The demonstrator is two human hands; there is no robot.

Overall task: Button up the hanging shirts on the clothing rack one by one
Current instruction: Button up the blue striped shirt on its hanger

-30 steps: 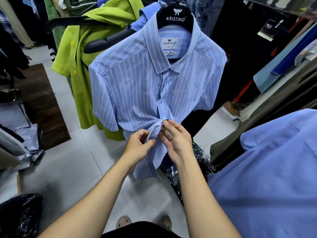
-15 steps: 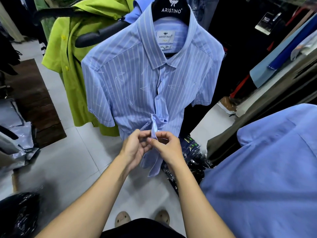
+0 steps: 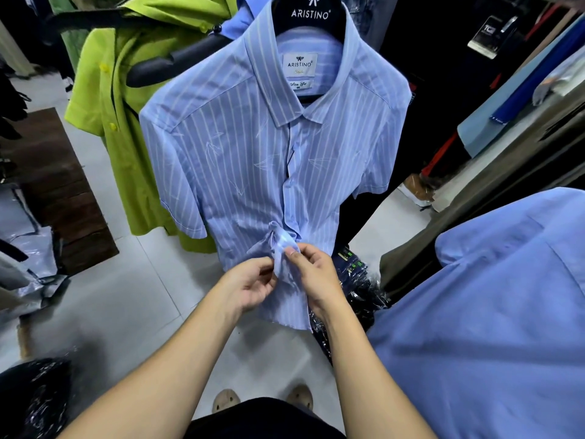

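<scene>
A light blue shirt with white stripes (image 3: 240, 160) hangs in front of me on a black hanger (image 3: 311, 14) marked ARISTINO. Its front edges lie together from the collar down to the lower part, where the cloth is bunched. My left hand (image 3: 250, 285) pinches the lower left front edge of that shirt. My right hand (image 3: 311, 274) pinches the opposite edge, thumb on top of the fold. Both hands meet at the bunched placket just below the middle. No button is visible between my fingers.
A lime green shirt (image 3: 117, 128) hangs behind on the left from a black rack arm (image 3: 177, 58). A plain blue shirt (image 3: 487, 312) fills the right foreground. Dark plastic-wrapped packs (image 3: 357, 280) lie on the tiled floor (image 3: 126, 299). A dark wooden mat (image 3: 60, 198) lies at left.
The striped shirt has come closer and larger in view. My hands have shifted slightly along the lower placket and still pinch the two front edges together.
</scene>
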